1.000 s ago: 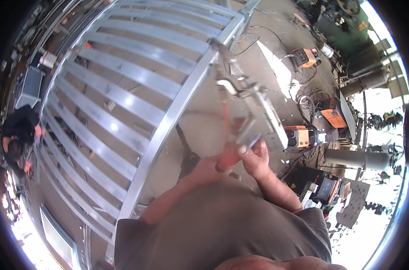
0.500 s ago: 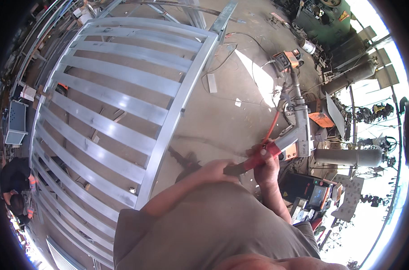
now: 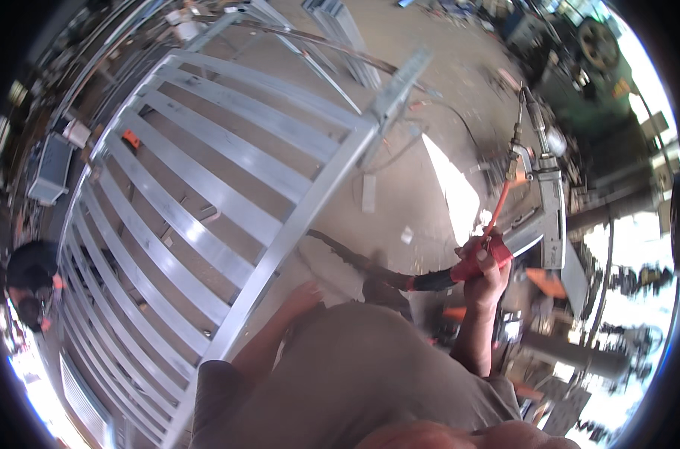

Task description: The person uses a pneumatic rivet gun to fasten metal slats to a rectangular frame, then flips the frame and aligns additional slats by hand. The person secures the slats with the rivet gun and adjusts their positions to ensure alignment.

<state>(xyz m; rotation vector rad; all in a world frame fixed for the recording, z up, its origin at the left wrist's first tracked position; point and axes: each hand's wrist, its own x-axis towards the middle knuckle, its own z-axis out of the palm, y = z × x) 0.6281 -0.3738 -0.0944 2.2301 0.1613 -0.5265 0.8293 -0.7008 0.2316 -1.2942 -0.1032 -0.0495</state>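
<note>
- The welding torch (image 3: 481, 263) sits right of centre in the frame, with a red handle, a thin orange-red neck rising toward the upper right, and a black hose trailing left from the handle's rear.
- The right hand (image 3: 484, 275) is wrapped tightly around that red handle, fingers closed over it.
- The left hand (image 3: 304, 298) hangs near the centre of the frame, just beside the edge rail of the grey metal gate frame (image 3: 228, 187); its fingers look loosely extended, but blur makes it impossible to tell whether it touches the rail.
- The torch's tip blends into a grey metal stand (image 3: 551, 209) at the right, so its end is hard to make out.
- The person's shirt covers the lower frame and hides both upper arms.
- Another person (image 3: 27, 288) at the left rim is partly cut off.
</note>
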